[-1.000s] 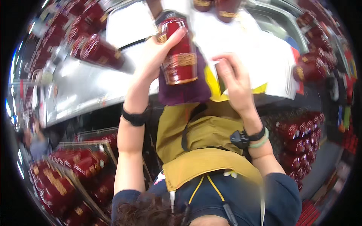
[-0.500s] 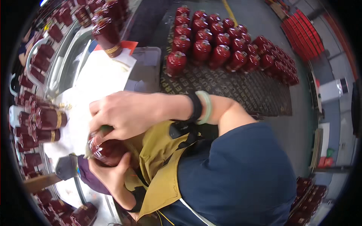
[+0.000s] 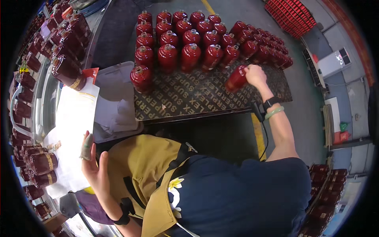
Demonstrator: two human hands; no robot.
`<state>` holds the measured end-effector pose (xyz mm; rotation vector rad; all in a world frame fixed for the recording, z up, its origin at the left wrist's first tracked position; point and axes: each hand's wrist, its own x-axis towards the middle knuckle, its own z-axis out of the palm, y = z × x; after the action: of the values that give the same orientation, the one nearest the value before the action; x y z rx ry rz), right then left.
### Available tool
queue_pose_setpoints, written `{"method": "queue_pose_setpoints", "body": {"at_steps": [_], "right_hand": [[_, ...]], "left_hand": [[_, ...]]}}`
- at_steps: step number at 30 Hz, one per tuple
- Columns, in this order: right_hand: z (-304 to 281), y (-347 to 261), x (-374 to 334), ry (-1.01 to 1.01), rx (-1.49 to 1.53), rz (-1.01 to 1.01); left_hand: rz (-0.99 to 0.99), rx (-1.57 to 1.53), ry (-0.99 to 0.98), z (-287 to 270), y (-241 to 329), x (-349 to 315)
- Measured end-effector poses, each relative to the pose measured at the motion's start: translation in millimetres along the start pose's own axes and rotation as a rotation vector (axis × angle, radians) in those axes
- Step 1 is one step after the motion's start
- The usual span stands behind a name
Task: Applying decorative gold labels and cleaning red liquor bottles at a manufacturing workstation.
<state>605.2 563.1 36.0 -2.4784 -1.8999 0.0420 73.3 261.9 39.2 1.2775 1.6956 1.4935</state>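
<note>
My right hand [image 3: 256,76], arm stretched out to the right, is closed around the neck end of a glossy dark red glass bottle [image 3: 235,80]. That bottle is at the dark printed board [image 3: 189,96], in front of the rows of red bottles [image 3: 190,57]; its base looks to be on or just over the board, I cannot tell which. My left hand [image 3: 96,172] is open and holds nothing, its fingers apart and one fingertip wrapped in a pale covering. It is beside the white paper [image 3: 75,118] on the left worktop.
A grey plastic bin [image 3: 114,91] with pale sheets is between worktop and board. Gold-banded red bottles [image 3: 43,164] crowd the left side; another bottle [image 3: 68,73] is at the paper's far end. Red crates [image 3: 290,17] are stacked far right. A black cable [image 3: 265,136] hangs below the board.
Both hands were together around a red bottle near my body. My left hand is now empty, and my right has swung right to the board with a red bottle in it.
</note>
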Motion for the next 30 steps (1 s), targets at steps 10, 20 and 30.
{"method": "queue_pose_setpoints", "body": {"at_steps": [10, 20, 30], "right_hand": [[26, 92, 137, 0.134, -0.071, 0.241], [-60, 35, 101, 0.387, 0.133, -0.164], [-74, -315, -97, 0.676, 0.693, -1.493]], "left_hand": [[-0.071, -0.019, 0.110, -9, 4, -16], [-0.236, 0.297, 0.314, -18, 39, -34], [0.305, 0.253, 1.318, -139, 65, -161]]}}
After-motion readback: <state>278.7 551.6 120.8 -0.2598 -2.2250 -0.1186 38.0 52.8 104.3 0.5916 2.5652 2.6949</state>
